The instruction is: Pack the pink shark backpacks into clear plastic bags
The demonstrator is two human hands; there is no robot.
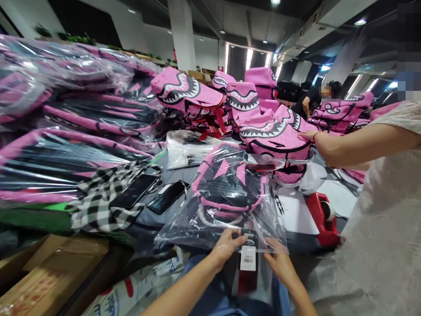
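Note:
A pink and black backpack [226, 182] lies in front of me inside a clear plastic bag [184, 230], its open end toward me. My left hand [226, 246] pinches the edge of a black hang tag [251, 239] at the bag's mouth. A white barcode sticker [247, 259] is on the tag, and a dark red piece [247, 281] hangs below it. My right hand [279, 255] grips the bag's edge just to the right of the tag; some of its fingers are hidden behind the plastic.
Wrapped backpacks [98, 114] are piled on the left; unwrapped pink backpacks [269, 131] stand behind. Two phones [168, 196] and a checkered cloth [98, 195] lie left of the bag. A red tape dispenser [324, 219] sits right, beside a co-worker's arm [358, 142]. Cardboard boxes [55, 272] are lower left.

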